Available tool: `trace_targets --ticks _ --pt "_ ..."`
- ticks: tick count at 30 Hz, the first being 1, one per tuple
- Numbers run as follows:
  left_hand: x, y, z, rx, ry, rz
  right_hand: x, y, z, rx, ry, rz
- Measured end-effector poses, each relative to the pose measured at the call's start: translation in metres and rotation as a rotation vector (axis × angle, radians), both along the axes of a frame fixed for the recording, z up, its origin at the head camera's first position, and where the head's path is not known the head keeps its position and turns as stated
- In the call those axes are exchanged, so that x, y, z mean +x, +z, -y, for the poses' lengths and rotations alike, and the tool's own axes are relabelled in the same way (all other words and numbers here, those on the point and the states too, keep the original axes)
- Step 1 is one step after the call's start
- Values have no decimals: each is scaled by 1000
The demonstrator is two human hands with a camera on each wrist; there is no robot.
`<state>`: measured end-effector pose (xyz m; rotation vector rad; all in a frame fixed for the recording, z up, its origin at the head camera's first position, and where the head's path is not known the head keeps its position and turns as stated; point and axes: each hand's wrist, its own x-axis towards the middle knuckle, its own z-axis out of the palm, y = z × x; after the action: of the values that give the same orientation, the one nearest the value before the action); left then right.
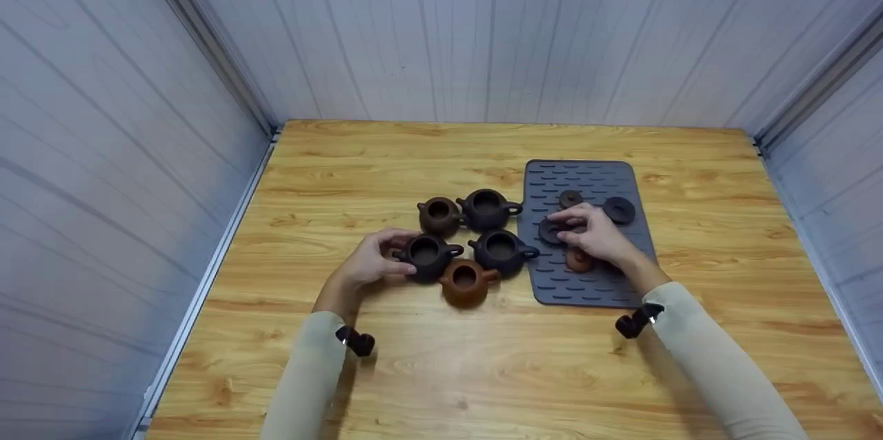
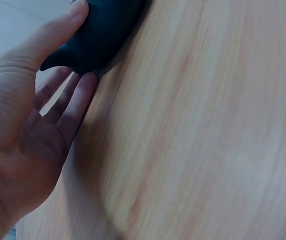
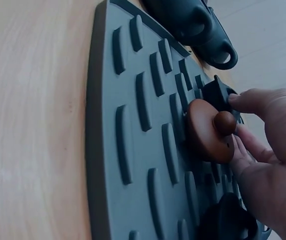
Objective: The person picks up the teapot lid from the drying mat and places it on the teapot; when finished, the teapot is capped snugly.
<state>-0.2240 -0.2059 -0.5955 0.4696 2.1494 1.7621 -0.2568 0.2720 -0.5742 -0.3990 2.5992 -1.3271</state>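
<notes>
Five open-topped teapots stand in a cluster on the wooden table. My left hand (image 1: pixel 376 259) holds the near-left black teapot (image 1: pixel 425 254) around its spout side, thumb in front and fingers behind. In the left wrist view, the thumb lies along the dark body. On the grey ridged mat (image 1: pixel 586 292), my right hand (image 1: pixel 599 234) pinches a black lid (image 1: pixel 550 230) between thumb and fingers. Beside that lid, an orange-brown lid (image 3: pixel 203 129) with a round knob lies on the mat, partly under the hand in the head view.
Around the held pot stand a dark brown teapot (image 1: pixel 439 222), two other black teapots (image 1: pixel 486 219) and an orange-brown teapot (image 1: pixel 464 296). A small brown lid (image 1: pixel 570 198) and another black lid (image 1: pixel 619 210) lie on the mat. White panels (image 1: pixel 448 33) wall the table.
</notes>
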Motion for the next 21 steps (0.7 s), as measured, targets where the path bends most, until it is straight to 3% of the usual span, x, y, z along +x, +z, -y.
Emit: trace_targets --ticks 6,21 --pt "-1 1 1 -17 1 24 -3 -3 -2 10 9 6" --pt "-5 -3 2 16 -5 7 -3 -2 -2 -19 4 -10"
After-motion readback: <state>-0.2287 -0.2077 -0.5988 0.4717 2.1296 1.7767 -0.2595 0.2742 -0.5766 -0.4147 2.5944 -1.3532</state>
